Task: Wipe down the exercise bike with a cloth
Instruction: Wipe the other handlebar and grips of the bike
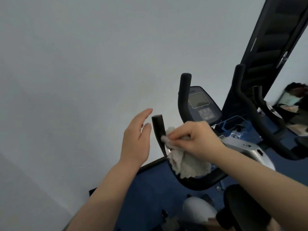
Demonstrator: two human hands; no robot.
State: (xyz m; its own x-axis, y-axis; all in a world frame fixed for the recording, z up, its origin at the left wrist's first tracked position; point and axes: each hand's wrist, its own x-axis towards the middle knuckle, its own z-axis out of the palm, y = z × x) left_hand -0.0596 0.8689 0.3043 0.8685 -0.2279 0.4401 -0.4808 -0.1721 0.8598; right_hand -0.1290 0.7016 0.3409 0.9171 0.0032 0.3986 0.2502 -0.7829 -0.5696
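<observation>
The exercise bike [246, 150] has black foam handlebars and a console with a grey screen [199, 100]. My right hand [195, 138] pinches a crumpled white cloth [185, 162] against the short left handlebar grip [158, 125]. The cloth hangs down over the curved black bar below. My left hand [135, 139] is open, fingers apart, just left of that grip and not touching it.
A plain grey wall fills the left and top. A tall mirror in a dark frame [266, 52] stands at the right, reflecting the bike. Blue flooring [150, 189] lies below. A wire basket with a water bottle [236, 134] sits behind the console.
</observation>
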